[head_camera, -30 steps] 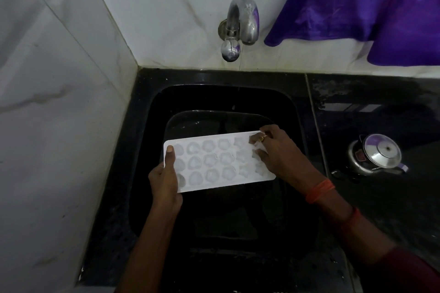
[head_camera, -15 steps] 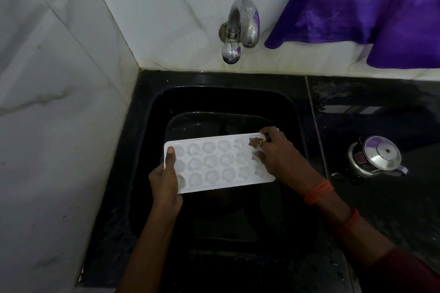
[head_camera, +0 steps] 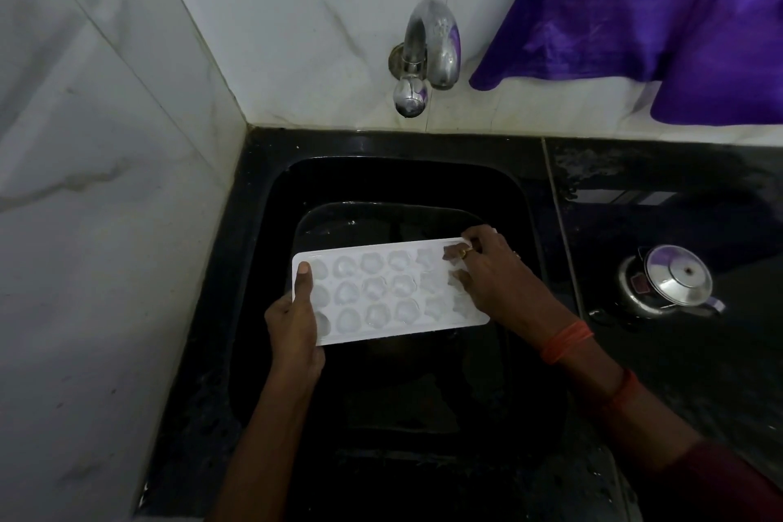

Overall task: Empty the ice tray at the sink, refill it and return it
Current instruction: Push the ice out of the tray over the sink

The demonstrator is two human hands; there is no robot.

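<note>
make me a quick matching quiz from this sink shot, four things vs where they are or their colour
Things:
1 tray
2 tap
3 cloth
4 pot

Places or colours:
a on the counter, right of the sink
b held over the sink by left hand and right hand
c mounted on the wall above the sink
d purple, hanging at top right

Pairs: 1-b, 2-c, 3-d, 4-a

White ice tray [head_camera: 390,292], black sink [head_camera: 262,267].
</note>
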